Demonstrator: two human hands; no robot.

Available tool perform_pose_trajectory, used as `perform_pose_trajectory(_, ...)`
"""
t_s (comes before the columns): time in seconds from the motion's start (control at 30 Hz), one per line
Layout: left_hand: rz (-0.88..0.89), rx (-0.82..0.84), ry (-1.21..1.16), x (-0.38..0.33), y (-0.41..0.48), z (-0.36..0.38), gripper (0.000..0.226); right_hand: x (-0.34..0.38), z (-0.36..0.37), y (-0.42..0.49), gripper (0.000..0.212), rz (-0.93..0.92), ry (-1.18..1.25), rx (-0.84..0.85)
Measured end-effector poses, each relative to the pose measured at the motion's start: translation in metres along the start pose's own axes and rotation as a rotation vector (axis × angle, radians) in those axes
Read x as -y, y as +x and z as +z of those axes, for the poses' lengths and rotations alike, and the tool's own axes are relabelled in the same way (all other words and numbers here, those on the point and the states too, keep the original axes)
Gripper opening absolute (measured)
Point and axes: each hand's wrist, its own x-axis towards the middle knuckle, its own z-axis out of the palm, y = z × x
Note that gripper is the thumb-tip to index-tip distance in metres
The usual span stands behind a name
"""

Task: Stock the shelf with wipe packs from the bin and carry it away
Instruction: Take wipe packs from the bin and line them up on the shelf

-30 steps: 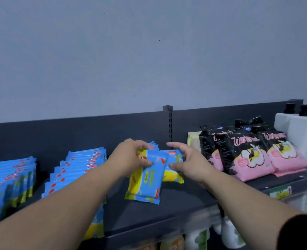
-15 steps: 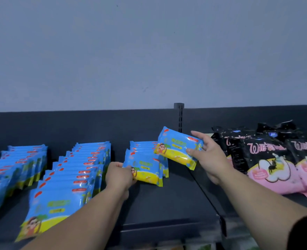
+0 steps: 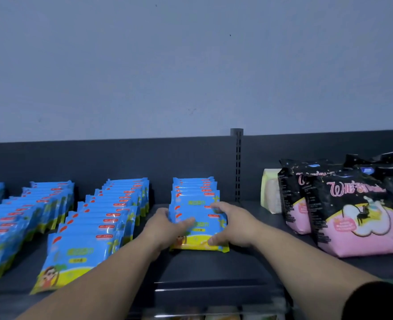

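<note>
The left hand [image 3: 167, 227] and right hand [image 3: 234, 224] clasp the front wipe pack [image 3: 201, 229] by its side edges, at the near end of the rightmost blue row on the shelf [image 3: 214, 266]. It looks light, squashy and slick-filmed, so a gentle two-sided hold suits it.

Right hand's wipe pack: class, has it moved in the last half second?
Yes. The wipe pack came down and left from the post to the front of the row, left hand and right hand gripping it.
</note>
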Motion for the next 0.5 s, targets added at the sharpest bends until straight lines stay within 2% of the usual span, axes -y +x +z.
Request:
perform_pose_trajectory(0.07, 0.004, 0.037, 0.049, 0.004, 0.003, -0.001, 0.078, 0.001, 0.001, 0.002, 0.099, -0.013, -0.003, -0.023)
perform_pose_trajectory(0.13, 0.027, 0.012, 0.139, 0.005, 0.006, -0.001, 0.093, 0.001, 0.004, 0.004, 0.093, -0.046, 0.001, -0.077)
perform_pose_trajectory(0.3, 0.145, -0.078, 0.293, -0.006, 0.007, 0.005, 0.094, 0.003, 0.019, 0.01, 0.079, -0.135, -0.023, -0.2)
perform_pose_trajectory(0.5, 0.203, -0.104, 0.379, -0.013, 0.006, 0.009, 0.092, 0.002, 0.016, 0.014, 0.08, -0.135, -0.093, -0.194)
